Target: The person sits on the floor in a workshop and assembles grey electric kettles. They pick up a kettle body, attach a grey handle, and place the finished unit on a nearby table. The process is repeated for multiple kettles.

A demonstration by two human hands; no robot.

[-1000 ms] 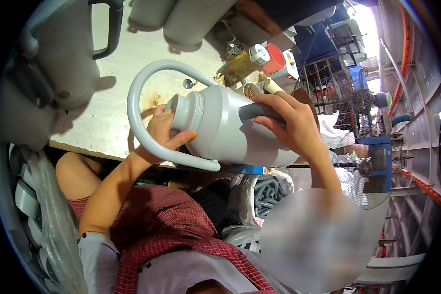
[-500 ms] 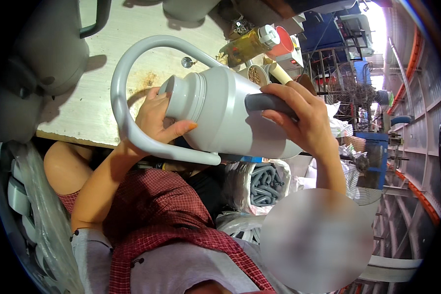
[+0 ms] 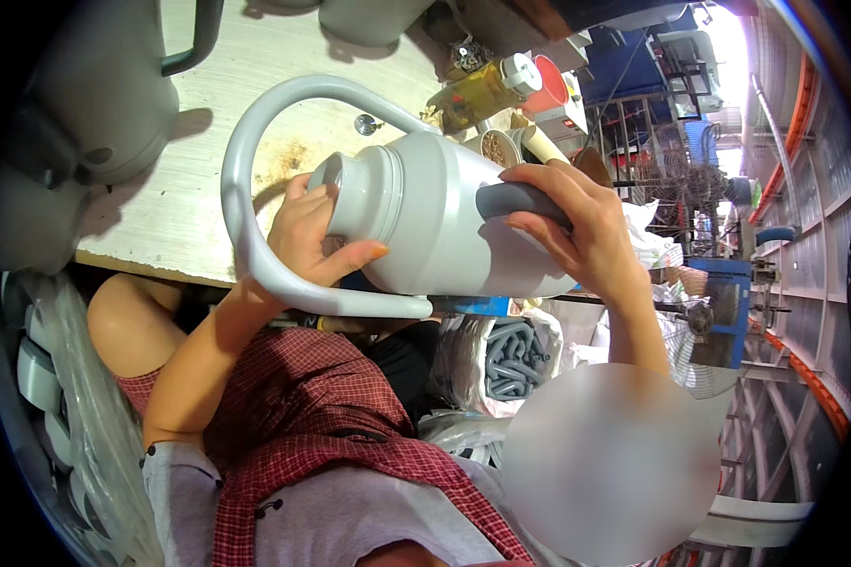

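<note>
A light grey jug [image 3: 444,222] lies on its side in front of me, over the table's near edge, its open neck to the left. From its body a big loop handle [image 3: 237,189] curves round to the left. My left hand [image 3: 304,231] reaches through the loop and grips the neck rim, the thumb stretched along the shoulder and some fingers hidden inside or behind. On the jug's right part, my right hand [image 3: 581,219] grasps a dark grey curved handle piece [image 3: 520,201] between thumb and fingers, against the wall of the body.
On the table [image 3: 184,231] lies a small round metal part [image 3: 367,124]. Beyond the jug stand a bottle of yellowish liquid [image 3: 473,99], a red cup [image 3: 550,83] and a cup of small parts [image 3: 494,145]. More grey jugs [image 3: 123,104] crowd the left. Below sits a bag of curved grey pieces [image 3: 512,364].
The jug and both hands sit slightly differently in the picture, with the whole view shifted a little right and down. Both grips look the same.
</note>
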